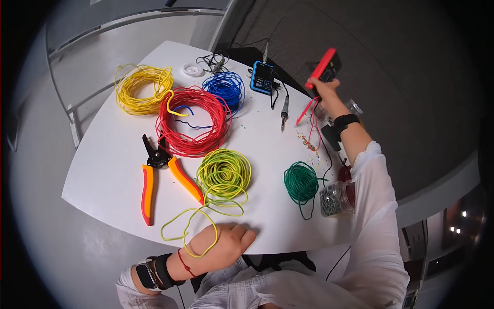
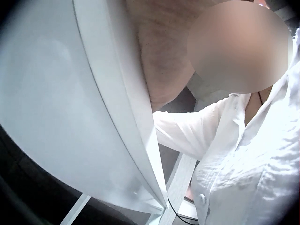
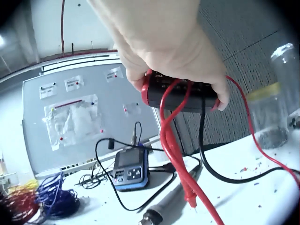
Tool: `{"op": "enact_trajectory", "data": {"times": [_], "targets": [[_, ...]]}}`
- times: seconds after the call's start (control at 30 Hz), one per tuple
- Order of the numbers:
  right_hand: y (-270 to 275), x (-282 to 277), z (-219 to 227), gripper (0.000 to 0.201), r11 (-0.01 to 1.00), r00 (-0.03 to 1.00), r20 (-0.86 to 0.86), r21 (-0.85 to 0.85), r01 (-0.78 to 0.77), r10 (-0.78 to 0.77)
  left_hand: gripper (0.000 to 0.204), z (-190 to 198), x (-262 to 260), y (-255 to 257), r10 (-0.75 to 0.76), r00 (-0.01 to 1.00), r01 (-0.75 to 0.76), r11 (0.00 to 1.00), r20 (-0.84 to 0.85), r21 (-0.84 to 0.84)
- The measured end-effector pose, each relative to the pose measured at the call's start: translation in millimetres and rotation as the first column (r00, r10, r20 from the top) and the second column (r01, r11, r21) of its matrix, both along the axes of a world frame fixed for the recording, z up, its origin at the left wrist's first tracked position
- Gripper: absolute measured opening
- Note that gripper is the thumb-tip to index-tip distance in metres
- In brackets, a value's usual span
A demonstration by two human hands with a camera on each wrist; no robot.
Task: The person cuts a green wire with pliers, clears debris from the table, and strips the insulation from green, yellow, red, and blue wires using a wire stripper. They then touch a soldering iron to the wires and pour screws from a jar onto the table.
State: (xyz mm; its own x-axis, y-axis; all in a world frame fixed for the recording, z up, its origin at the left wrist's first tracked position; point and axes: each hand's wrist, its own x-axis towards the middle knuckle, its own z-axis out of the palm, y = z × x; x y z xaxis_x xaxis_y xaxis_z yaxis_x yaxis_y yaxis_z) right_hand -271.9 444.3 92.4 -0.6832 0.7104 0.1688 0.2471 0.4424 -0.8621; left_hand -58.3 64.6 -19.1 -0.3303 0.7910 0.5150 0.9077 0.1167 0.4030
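My right hand grips a red-and-black multimeter by its end, above the table's far right side. In the right wrist view, thumb and fingers clasp the two sides of the multimeter; red leads and a black lead hang from it. A red probe dangles over the tabletop. At the front table edge lies my left hand, its fingers loosely curled around nothing. A loop of the yellow-green wire crosses that hand's back.
Coils of yellow, red, blue and green wire lie on the white table. Orange-handled wire strippers, a blue-framed oscilloscope, a soldering iron and a jar of screws are there too.
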Motion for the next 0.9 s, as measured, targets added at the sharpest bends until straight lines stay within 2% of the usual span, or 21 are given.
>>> {"op": "enact_trajectory", "data": {"times": [0.03,0.1,0.13,0.17,0.27,0.3,0.33,0.4,0.5,0.53,0.6,0.63,0.67,0.73,0.8,0.9], "targets": [[1,2,7,0.103,0.998,0.989,-0.143,-0.038,-0.047,0.042,0.012,0,0,0,0.001,1.000,-0.001,1.000,0.007,-0.005],[21,0,24,0.103,0.999,0.983,-0.179,0.019,-0.048,0.051,0.012,1,0,0,-0.003,1.000,0.003,1.000,0.010,-0.009],[5,10,35,0.103,0.996,0.976,-0.209,0.075,-0.049,0.064,0.013,2,-1,-2,-0.011,1.000,0.012,0.998,0.008,-0.061],[-9,28,47,0.103,0.997,0.980,-0.189,0.052,-0.051,0.060,0.022,2,0,-3,-0.021,1.000,0.022,0.993,0.007,-0.112],[21,29,56,0.104,0.997,0.983,-0.176,0.063,-0.044,0.054,0.022,1,0,-2,-0.019,1.000,0.021,0.996,0.015,-0.085],[20,35,58,0.104,0.998,0.983,-0.180,0.062,-0.034,0.045,0.022,1,1,-1,-0.029,1.000,0.029,0.996,0.012,-0.087],[20,40,60,0.103,0.999,0.984,-0.172,0.037,-0.034,0.039,0.013,-1,2,1,0.005,1.000,-0.004,0.999,0.021,-0.047],[18,48,59,0.103,1.000,0.985,-0.171,0.010,-0.023,0.025,0.014,0,2,2,0.028,0.999,-0.028,1.000,0.025,-0.008],[11,55,55,0.106,0.997,0.992,-0.110,0.050,-0.055,0.060,0.019,3,2,-1,-0.004,1.000,0.006,0.994,0.024,-0.110],[8,55,53,0.106,0.998,0.992,-0.116,0.046,-0.047,0.052,0.017,4,2,0,0.001,1.000,0.001,0.994,0.022,-0.107],[2,59,48,0.107,0.987,0.987,-0.058,0.073,-0.144,0.148,0.015,5,3,1,-0.004,1.000,0.006,0.994,0.017,-0.112],[12,47,38,0.107,0.970,0.987,-0.056,0.201,-0.138,0.152,0.011,5,4,3,0.032,0.999,-0.030,0.997,0.020,-0.068],[26,43,31,0.107,0.973,0.988,-0.060,0.194,-0.127,0.141,0.014,5,4,4,0.066,0.998,-0.066,0.998,0.024,-0.025],[19,36,20,0.106,0.870,0.985,0.166,0.476,-0.128,0.054,0.015,6,4,6,0.064,0.997,-0.063,0.998,0.031,-0.024],[17,31,6,0.107,0.872,0.955,0.261,0.425,-0.243,0.139,0.016,8,4,6,0.064,0.997,-0.063,0.998,0.042,-0.023],[11,19,-9,0.106,0.845,0.881,0.470,0.450,-0.290,0.052,0.017,8,5,6,0.075,0.996,-0.072,0.995,0.047,-0.065]]}}
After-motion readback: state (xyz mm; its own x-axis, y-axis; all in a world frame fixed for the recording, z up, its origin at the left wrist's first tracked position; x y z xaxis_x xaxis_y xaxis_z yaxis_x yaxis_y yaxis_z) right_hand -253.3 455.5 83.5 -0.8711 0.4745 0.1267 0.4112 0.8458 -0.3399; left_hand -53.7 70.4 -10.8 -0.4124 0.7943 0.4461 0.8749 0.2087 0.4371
